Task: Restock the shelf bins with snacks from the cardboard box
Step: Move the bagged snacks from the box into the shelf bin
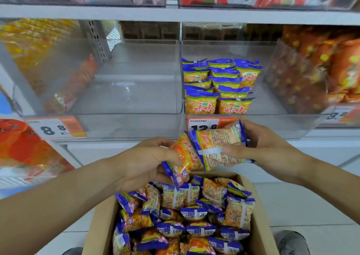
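A cardboard box at the bottom centre holds several orange-and-blue snack packs. Above it, my left hand grips one snack pack with its front showing. My right hand grips a second snack pack, back side up, touching the first. Both packs hang just below the front of a clear shelf bin whose left half holds several rows of the same snack.
To the left is a clear bin with nothing in it, above an 8.8 price tag. Bins of orange packs flank both sides. A shelf board runs overhead. My shoes stand beside the box.
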The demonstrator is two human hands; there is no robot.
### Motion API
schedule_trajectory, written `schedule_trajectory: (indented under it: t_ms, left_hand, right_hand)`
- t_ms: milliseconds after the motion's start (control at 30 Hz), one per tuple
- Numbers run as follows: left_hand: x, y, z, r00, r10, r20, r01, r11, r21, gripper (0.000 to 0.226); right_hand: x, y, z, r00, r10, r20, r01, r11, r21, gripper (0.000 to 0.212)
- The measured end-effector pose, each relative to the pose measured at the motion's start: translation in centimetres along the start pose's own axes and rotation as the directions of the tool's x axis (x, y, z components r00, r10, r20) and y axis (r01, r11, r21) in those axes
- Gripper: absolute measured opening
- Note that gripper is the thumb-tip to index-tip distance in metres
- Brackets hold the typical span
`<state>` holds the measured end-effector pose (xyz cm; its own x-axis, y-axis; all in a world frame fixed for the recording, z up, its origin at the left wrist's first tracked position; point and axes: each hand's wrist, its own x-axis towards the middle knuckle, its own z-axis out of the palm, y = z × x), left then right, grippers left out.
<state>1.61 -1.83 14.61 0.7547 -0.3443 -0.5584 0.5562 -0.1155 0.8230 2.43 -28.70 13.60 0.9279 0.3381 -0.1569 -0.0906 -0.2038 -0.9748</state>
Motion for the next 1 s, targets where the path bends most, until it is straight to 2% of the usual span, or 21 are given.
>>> schedule_trajectory:
  t_ms: [100,200,333,433,567,700,867,933,1000]
  left_hand:
    - [-0.4,0.1,0.0,0.999,0.026,0.03,-0.024,0.998,-0.066,0.064]
    - [-1.0,0.2,0.3,0.99,0.084,0.114,-0.083,0.996,-0.015,0.077]
    - [-1.8,0.1,0.9,0.974,0.143,0.177,-0.152,0.988,0.04,0.073]
    - [-1.9,-0.2,1.3,0.978,0.158,0.135,-0.161,0.987,0.009,0.067]
    - [-1.8,0.0,1.1,0.985,0.156,0.078,-0.147,0.983,-0.11,0.071]
    - [-2.0,0.3,1.1,0.983,0.159,0.088,-0.135,0.965,-0.226,0.068]
    - [-2.2,0.3,1.3,0.975,0.222,0.004,-0.22,0.97,-0.106,0.052]
    - [-2.1,0.1,1.1,0.964,0.266,-0.028,-0.267,0.963,-0.029,0.051]
    - [-1.9,0.0,1.0,0.95,0.31,-0.035,-0.309,0.951,0.027,0.055]
  right_hand:
    - [-0.7,-0.8,-0.5,0.976,-0.182,-0.116,0.168,0.978,-0.126,0.07]
    - [-1.1,-1.5,0.3,0.89,-0.391,-0.237,0.295,0.887,-0.356,0.058]
    - [-1.7,-1.5,2.2,0.812,-0.562,-0.159,0.431,0.76,-0.486,0.043]
    - [-1.9,-1.5,2.7,0.812,-0.575,-0.096,0.474,0.747,-0.466,0.048]
    - [-2.0,-1.6,3.0,0.835,-0.549,-0.007,0.492,0.755,-0.434,0.061]
    - [-2.3,-1.8,3.2,0.852,-0.52,0.064,0.497,0.764,-0.412,0.059]
    - [-2.6,-2.2,3.3,0.828,-0.554,0.091,0.539,0.739,-0.405,0.031]
    - [-2.5,-2.4,3.5,0.806,-0.591,0.031,0.549,0.728,-0.411,0.022]
    - [-2.3,-2.4,3.5,0.82,-0.569,-0.067,0.516,0.783,-0.347,0.022]
